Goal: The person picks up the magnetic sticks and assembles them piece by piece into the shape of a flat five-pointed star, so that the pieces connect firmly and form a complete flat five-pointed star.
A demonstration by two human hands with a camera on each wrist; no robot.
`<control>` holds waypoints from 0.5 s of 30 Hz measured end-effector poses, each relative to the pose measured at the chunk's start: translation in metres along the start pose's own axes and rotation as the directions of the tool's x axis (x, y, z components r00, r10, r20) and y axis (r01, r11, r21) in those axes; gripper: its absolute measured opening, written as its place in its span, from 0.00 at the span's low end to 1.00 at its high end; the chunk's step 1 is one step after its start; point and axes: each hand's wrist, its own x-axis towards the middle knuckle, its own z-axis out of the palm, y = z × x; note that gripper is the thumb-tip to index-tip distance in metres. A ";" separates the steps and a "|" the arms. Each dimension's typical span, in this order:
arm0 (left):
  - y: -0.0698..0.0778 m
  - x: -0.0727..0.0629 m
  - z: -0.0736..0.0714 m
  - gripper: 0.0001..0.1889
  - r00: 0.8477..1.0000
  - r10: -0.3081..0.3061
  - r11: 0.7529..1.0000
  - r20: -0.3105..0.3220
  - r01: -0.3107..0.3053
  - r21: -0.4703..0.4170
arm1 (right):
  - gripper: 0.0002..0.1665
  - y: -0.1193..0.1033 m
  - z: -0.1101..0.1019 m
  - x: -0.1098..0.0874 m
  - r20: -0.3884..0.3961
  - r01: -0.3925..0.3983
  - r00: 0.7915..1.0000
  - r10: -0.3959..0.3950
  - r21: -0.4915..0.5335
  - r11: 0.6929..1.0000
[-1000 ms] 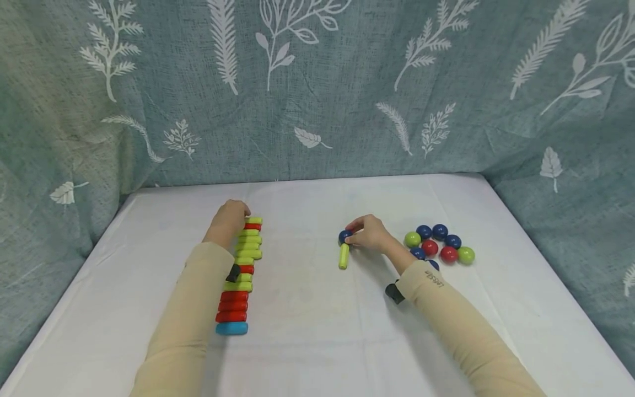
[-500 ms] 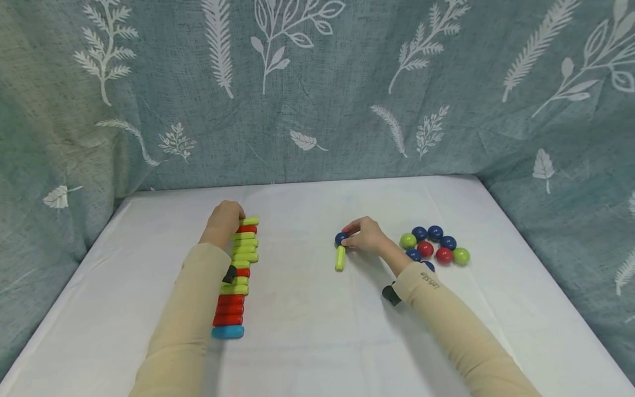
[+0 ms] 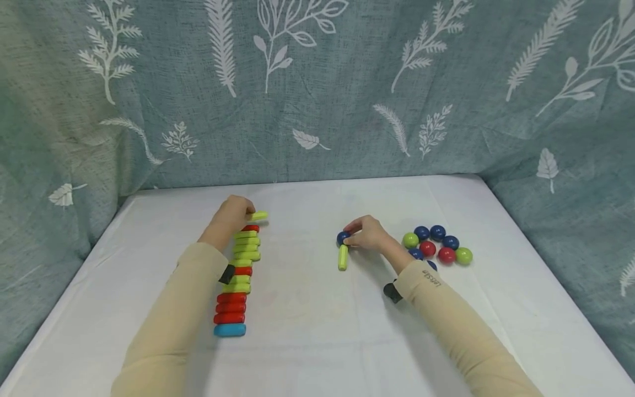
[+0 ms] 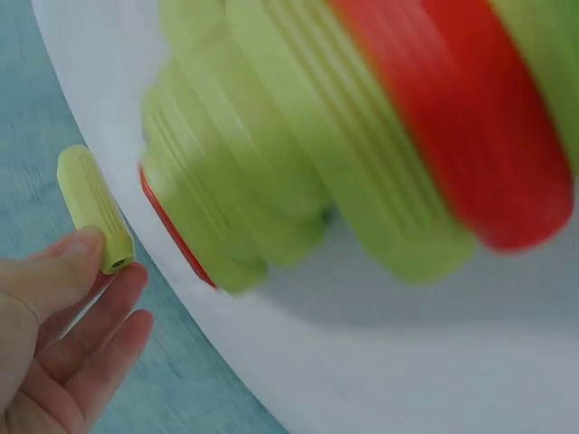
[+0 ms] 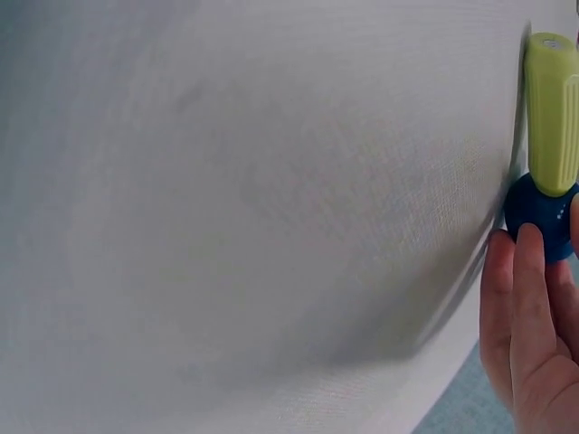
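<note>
My left hand pinches a yellow-green ribbed rod between thumb and fingers, just past the far end of a row of rods. A small hole shows in the rod's near end in the left wrist view. Below it lie a red rod, several more yellow-green and red ones, and a blue rod at the near end. My right hand holds a dark blue ball with its fingertips. Another yellow-green rod is up against that ball, pointing toward the near side in the head view.
Right of my right hand sits a cluster of loose balls: dark blue, red and green. My right forearm partly covers some. A white cloth covers the table; a leaf-patterned curtain hangs behind it.
My left hand has lifted the farthest yellow-green rod away from the row, up and slightly to the right. My right hand stays at the blue ball and its rod.
</note>
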 end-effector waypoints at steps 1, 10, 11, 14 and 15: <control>0.002 -0.001 0.001 0.12 1.000 0.026 1.000 0.000 -0.026 -0.001 | 0.18 0.000 0.000 0.000 0.003 0.000 1.000 0.000 0.008 1.000; 0.030 0.001 0.020 0.10 0.984 0.174 0.985 0.036 -0.173 -0.018 | 0.19 0.000 0.000 0.001 0.041 0.006 0.999 -0.008 0.055 0.998; 0.034 0.001 0.023 0.09 0.981 0.193 0.981 0.038 -0.192 -0.022 | 0.19 0.001 -0.001 0.001 0.043 0.005 0.999 -0.007 0.057 0.998; 0.047 0.001 0.032 0.08 0.968 0.248 0.969 0.041 -0.246 -0.035 | 0.19 0.001 -0.003 0.000 0.045 0.015 0.999 -0.017 0.048 0.999; 0.051 0.001 0.036 0.08 0.965 0.258 0.966 0.039 -0.256 -0.043 | 0.19 0.001 -0.004 0.000 0.044 0.019 0.999 -0.021 0.043 0.999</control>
